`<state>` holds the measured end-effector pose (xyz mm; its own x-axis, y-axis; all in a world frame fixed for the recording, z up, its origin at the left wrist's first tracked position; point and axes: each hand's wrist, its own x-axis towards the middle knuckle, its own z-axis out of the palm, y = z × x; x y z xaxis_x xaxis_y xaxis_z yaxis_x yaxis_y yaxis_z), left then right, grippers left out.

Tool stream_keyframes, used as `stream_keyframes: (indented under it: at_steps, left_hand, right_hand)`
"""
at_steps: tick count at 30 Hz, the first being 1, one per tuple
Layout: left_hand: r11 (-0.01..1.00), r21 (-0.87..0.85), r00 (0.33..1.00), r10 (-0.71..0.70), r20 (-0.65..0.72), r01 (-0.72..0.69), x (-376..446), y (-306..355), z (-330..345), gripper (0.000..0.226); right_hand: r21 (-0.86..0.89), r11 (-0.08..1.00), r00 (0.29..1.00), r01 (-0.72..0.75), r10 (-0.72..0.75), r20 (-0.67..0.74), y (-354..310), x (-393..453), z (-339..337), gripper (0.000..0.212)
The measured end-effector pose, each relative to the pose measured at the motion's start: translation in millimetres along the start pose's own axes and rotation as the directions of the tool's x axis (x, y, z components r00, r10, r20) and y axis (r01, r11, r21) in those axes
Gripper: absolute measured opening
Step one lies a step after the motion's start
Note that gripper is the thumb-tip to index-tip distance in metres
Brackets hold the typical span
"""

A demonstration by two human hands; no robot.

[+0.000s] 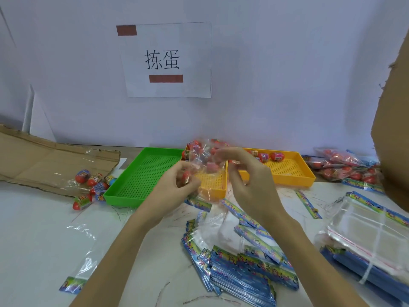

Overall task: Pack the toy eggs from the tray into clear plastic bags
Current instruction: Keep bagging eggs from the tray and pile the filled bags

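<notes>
1. A worker's left hand (177, 185) pinches a red toy egg (186, 177) between thumb and curled fingers, held just beside the mouth of a clear plastic bag (207, 165), apparently ready to drop it in.
2. The right hand (245, 173) holds the bag up from its other side, fingers loosely curled on the film; the exact grip is blurred. The lift seems meant to keep the opening wide.
3. Several eggs already show through the bag, so this one looks part-filled.
4. Beyond the right hand, a yellow tray (294, 173) holds a few remaining eggs (270, 156) along its far edge; beyond the left hand sits a green tray (141, 173).
5. Loose eggs (90, 182) lie well to the left of the left hand, near flattened cardboard (44, 160).
6. Below both hands, empty bags with printed headers (243, 269) are heaped within easy reach; filled bags (345, 167) pile up far to the right.
</notes>
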<state>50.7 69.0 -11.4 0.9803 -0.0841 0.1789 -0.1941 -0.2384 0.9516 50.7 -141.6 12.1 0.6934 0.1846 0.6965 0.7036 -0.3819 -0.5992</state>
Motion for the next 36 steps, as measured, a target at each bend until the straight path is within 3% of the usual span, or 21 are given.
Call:
stream_keyframes:
  at_steps: [3,5,8,11,16,20,24,28,32,36]
  left_hand:
    - [0.996,-0.089,0.982,-0.016,-0.187,-0.001,3.0,-2.3,-5.5,0.034]
    - [0.988,-0.153,0.964,-0.03,-0.264,-0.011,4.3,-3.0,-8.5,0.04]
    - [0.968,-0.252,0.962,-0.057,-0.265,-0.012,3.6,-2.1,-11.9,0.051]
    - [0.97,-0.244,0.967,-0.067,-0.245,0.006,4.2,-4.1,-13.9,0.056]
    - [0.965,-0.263,0.98,-0.051,-0.191,-0.001,4.3,-4.5,-12.4,0.051]
    - [0.976,-0.218,0.987,-0.02,-0.161,-0.016,4.3,-7.4,-11.5,0.049]
    - [0.964,-0.267,0.992,-0.031,-0.121,-0.002,6.7,-8.8,-10.1,0.044]
    - [0.97,-0.24,0.993,-0.059,-0.098,0.034,9.4,-9.7,-7.2,0.04]
    - [0.996,-0.085,0.992,-0.021,-0.122,0.011,7.8,-9.3,-4.3,0.035]
    - [0.996,-0.088,0.999,-0.012,-0.033,0.009,3.7,-8.2,0.3,0.041]
  right_hand:
    - [0.013,0.998,0.995,-0.059,0.06,-0.079,6.0,0.6,3.0,0.034]
    - [-0.055,0.989,0.991,-0.135,0.135,-0.015,15.3,0.6,10.0,0.033]
    - [-0.231,0.951,0.954,-0.207,0.249,0.167,32.1,6.6,25.9,0.038]
    - [-0.378,0.903,0.911,-0.206,0.318,0.262,46.5,26.3,41.7,0.048]
    - [-0.602,0.786,0.86,-0.138,0.396,0.32,62.4,58.7,65.1,0.04]
    - [-0.661,0.741,0.889,-0.121,0.377,0.26,66.8,60.3,76.5,0.027]
    - [-0.417,0.876,0.95,-0.24,0.301,0.086,59.6,53.0,74.4,0.024]
    - [-0.116,0.933,0.94,-0.341,0.337,-0.055,53.0,35.0,50.8,0.016]
    - [0.133,0.91,0.917,-0.393,0.398,-0.017,46.0,9.8,24.2,0.02]
    - [0.288,0.891,0.932,-0.35,0.362,0.013,29.7,-3.2,4.6,0.023]
